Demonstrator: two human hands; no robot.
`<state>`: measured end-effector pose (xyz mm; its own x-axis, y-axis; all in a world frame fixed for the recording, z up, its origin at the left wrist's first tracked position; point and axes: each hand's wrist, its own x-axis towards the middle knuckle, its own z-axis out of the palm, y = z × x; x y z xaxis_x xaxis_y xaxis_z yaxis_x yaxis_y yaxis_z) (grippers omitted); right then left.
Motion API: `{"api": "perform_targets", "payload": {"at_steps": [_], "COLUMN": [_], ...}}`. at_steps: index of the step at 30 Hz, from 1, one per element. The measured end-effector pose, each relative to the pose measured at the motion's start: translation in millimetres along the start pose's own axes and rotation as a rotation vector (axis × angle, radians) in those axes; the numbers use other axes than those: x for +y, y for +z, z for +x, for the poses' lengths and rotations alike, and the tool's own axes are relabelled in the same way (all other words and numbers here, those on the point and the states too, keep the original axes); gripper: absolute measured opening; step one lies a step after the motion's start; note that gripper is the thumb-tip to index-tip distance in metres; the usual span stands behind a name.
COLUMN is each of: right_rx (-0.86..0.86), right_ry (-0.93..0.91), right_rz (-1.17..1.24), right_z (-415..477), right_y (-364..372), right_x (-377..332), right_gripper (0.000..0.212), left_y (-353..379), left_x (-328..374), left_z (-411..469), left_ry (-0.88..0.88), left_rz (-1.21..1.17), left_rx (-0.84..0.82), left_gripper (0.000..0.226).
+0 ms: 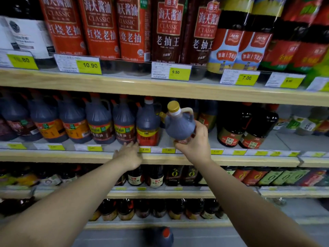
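Pale wooden shelf lip (249, 160) lies under both hands. The left hand (129, 155), fingers straight, is beside the red-labelled jug (147, 129). The right hand (194, 145) grips the tilted gold-capped jug (179, 125) by its base. Held so low, it could tip against its neighbours.

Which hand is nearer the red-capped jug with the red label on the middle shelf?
Left. The left hand has its fingertips at the base of the red-labelled jug; the right hand grips a gold-capped jug off to its right.

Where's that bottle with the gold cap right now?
The gold-capped bottle is just right of centre in the head view, gripped low by the right hand in front of the shelf, next to a red-capped jug.
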<state>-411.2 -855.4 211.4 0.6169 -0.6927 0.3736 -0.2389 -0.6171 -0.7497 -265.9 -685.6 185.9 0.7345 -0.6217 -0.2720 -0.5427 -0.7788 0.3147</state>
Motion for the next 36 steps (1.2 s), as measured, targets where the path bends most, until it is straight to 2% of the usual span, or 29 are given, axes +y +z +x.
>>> {"api": "perform_targets", "payload": {"at_steps": [3,10,14,23,25,28,30,32,36], "right_rx": [-0.032,-0.019,-0.063,-0.115,-0.126,-0.136,-0.071,-0.031,0.0], "right_ry": [0.009,0.167,0.264,0.286,0.29,0.263,0.213,0.167,0.164], "right_rz": [0.0,0.124,0.15,0.137,0.142,0.133,0.085,0.023,0.003], "right_z": [20.1,50.0,51.8,40.8,39.8,37.0,31.8,23.2,18.1], "right_y": [12.4,47.9,61.2,57.5,57.2,57.3,58.3,58.8,64.1], "right_x": [16.8,23.7,30.9,31.0,30.1,25.9,24.8,22.9,25.7], "right_gripper": [0.075,0.086,0.083,0.086,0.086,0.094,0.104,0.105,0.096], "left_y": [9.4,2.2,3.1,1.7,-1.2,-5.3,-6.0,-2.0,10.7], "left_x": [1.1,-3.2,-3.7,-6.7,-7.2,0.3,9.6,17.9,31.2], "left_z": [0.0,-0.1,-5.9,-4.2,-2.8,-0.4,3.2,10.5,24.2], "left_ry": [0.002,0.025,0.028,0.071,0.066,0.086,0.152,0.225,0.292], "left_rz": [0.067,0.084,0.161,0.181,0.077,-0.099,-0.13,-0.094,0.014], "left_rx": [0.085,0.026,-0.015,-0.017,0.054,0.342,0.53,0.671,0.681], "left_gripper": [0.071,0.077,0.078,0.077,0.073,0.067,0.066,0.071,0.088]}}
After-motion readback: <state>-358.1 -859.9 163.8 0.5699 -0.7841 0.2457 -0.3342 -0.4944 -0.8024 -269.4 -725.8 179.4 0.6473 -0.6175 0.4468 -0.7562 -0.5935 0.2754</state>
